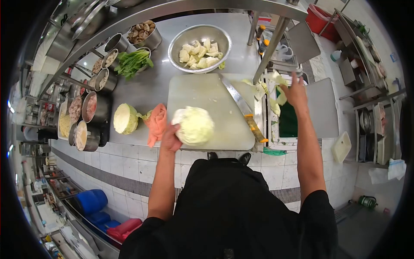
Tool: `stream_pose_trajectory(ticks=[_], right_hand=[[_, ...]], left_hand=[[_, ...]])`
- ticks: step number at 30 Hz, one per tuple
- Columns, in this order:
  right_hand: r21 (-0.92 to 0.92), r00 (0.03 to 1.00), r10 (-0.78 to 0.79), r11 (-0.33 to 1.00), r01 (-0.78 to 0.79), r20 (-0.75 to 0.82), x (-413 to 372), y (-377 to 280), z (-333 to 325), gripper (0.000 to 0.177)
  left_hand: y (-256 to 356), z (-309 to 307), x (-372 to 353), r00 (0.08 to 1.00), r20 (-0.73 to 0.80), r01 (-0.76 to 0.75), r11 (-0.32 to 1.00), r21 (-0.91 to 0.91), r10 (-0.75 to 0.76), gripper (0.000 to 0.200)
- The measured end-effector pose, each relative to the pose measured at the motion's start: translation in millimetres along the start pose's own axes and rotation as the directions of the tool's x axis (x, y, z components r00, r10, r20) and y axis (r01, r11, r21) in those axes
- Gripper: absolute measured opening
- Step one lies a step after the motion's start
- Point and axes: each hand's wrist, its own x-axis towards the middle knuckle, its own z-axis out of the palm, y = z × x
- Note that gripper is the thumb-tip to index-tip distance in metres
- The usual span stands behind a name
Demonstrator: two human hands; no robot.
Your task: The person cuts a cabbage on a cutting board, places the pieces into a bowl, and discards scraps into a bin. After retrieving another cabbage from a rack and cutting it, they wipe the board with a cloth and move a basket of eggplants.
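Below, the left hand [170,139] cups the near-left side of a whole cabbage [195,125], fingers curled against it. The cabbage sits at the front edge of the board [207,93]. The right hand [296,93] reaches out to the right, above a green bin [288,123], among loose leaves [276,78]; whether it grips any cannot be told. A knife [239,101] lies on the board. Beyond stands a bowl [174,41] of cut cabbage. A half cabbage [125,118] and an orange cloth [156,123] lie on the counter [146,93].

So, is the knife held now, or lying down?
Lying down: the knife rests flat on the cutting board, with no hand on it.
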Motion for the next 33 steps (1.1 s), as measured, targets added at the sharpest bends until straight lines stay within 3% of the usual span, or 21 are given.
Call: stream_pose_trajectory(ticks=[1, 2, 4, 7, 10, 12, 13, 14, 15, 16, 17, 18, 20, 21, 22, 26, 28, 29, 30, 31, 33], right_hand=[[-0.004, 1.0, 0.006, 1.0, -0.006, 0.002, -10.9, -2.7, -12.9, 0.054], [0.167, 0.99, -0.057, 0.985, 0.036, 0.126, -23.7, -12.1, -24.0, 0.06], [0.349, 0.88, -0.202, 0.936, 0.045, 0.429, -66.1, -37.7, -17.1, 0.083], [0.277, 0.754, -0.258, 0.955, 0.105, 0.604, -128.3, -85.7, -9.3, 0.064], [0.397, 0.856, -0.259, 0.915, 0.068, 0.449, -144.0, -73.7, 11.0, 0.059], [0.584, 0.828, -0.299, 0.81, -0.042, 0.475, -153.5, -66.8, 5.8, 0.052], [0.541, 0.658, -0.285, 0.811, -0.222, 0.697, -158.2, -78.4, -10.5, 0.04], [0.692, 0.674, -0.498, 0.722, -0.026, 0.545, -175.4, -85.3, -2.5, 0.036], [0.605, 0.439, -0.487, 0.776, -0.18, 0.755, -175.4, -109.6, -25.4, 0.039], [0.708, 0.398, -0.61, 0.687, -0.167, 0.686, -193.6, -118.8, -12.2, 0.043], [0.678, 0.324, -0.621, 0.728, -0.099, 0.714, -197.4, -131.9, -17.6, 0.044], [0.666, 0.338, -0.602, 0.738, -0.109, 0.723, -201.7, -118.9, -13.8, 0.044], [0.614, 0.608, -0.395, 0.764, -0.199, 0.688, -215.8, -85.1, 9.1, 0.046], [0.377, 0.659, -0.162, 0.905, -0.198, 0.735, -212.8, -55.4, 23.3, 0.043], [0.391, 0.791, -0.048, 0.887, -0.247, 0.609, -211.0, -31.0, 24.5, 0.038], [0.452, 0.879, -0.179, 0.891, -0.046, 0.443, -215.8, -15.8, -18.2, 0.032], [0.417, 0.847, -0.204, 0.909, -0.023, 0.491, -217.1, -45.3, -38.6, 0.034], [0.416, 0.829, -0.236, 0.91, 0.005, 0.507, -218.0, -54.7, -39.5, 0.033], [0.416, 0.811, -0.267, 0.909, 0.032, 0.52, -217.2, -61.4, -39.3, 0.031], [0.413, 0.81, -0.267, 0.91, 0.034, 0.522, -215.7, -63.5, -36.9, 0.031], [0.413, 0.755, -0.338, 0.905, 0.098, 0.562, -215.1, -67.7, -37.1, 0.028]], left_hand=[[14.3, 8.3, -9.5, 0.994, -0.018, -0.107, 0.994, -0.021, 0.107, 0.07], [26.7, 19.0, -15.4, 0.96, -0.032, -0.276, 0.96, 0.052, 0.278, 0.069], [38.5, -15.7, -16.2, 0.948, -0.105, -0.302, 0.953, 0.015, 0.302, 0.069], [57.8, -41.0, -31.6, 0.928, -0.252, -0.289, 0.957, -0.016, 0.276, 0.07], [67.5, -59.2, -42.3, 0.928, -0.243, -0.299, 0.954, -0.03, 0.284, 0.072], [72.3, -55.6, -44.0, 0.903, -0.258, -0.355, 0.935, 0.003, 0.343, 0.072], [72.3, -52.6, -43.5, 0.9, -0.251, -0.361, 0.932, 0.03, 0.357, 0.072], [69.5, -48.6, -38.5, 0.902, -0.235, -0.361, 0.931, 0.049, 0.362, 0.072], [67.0, -57.1, -33.4, 0.924, -0.242, -0.313, 0.949, -0.033, 0.297, 0.072], [63.4, -57.2, -27.6, 0.935, -0.224, -0.292, 0.955, -0.05, 0.274, 0.072], [60.2, -56.0, -22.0, 0.957, -0.18, -0.238, 0.971, -0.038, 0.228, 0.07], [57.6, -52.2, -15.9, 0.973, -0.138, -0.187, 0.982, -0.018, 0.183, 0.069], [31.6, -18.2, 3.7, 0.954, -0.186, -0.246, 0.968, -0.048, 0.233, 0.065], [18.0, -8.9, 10.4, 0.953, -0.21, -0.235, 0.971, -0.05, 0.22, 0.063], [4.6, -2.9, 14.4, 0.948, -0.243, -0.227, 0.973, -0.051, 0.208, 0.06], [-58.1, 14.1, 54.3, 0.957, -0.276, -0.129, 0.986, -0.11, 0.095, 0.053], [-63.4, 20.5, 60.2, 0.946, -0.309, -0.126, 0.989, -0.08, 0.096, 0.05], [-58.9, 20.3, 60.6, 0.906, -0.414, 0.052, 0.946, 0.32, 0.091, 0.049], [-52.6, 21.8, 59.4, 0.855, -0.503, 0.264, 0.724, 0.637, 0.131, 0.048], [-43.5, 29.3, 54.6, 0.854, -0.504, 0.265, 0.727, 0.634, 0.129, 0.048], [-30.9, 39.0, 40.6, 0.786, -0.18, 0.188, 0.049, 0.981, 0.591, 0.039]])
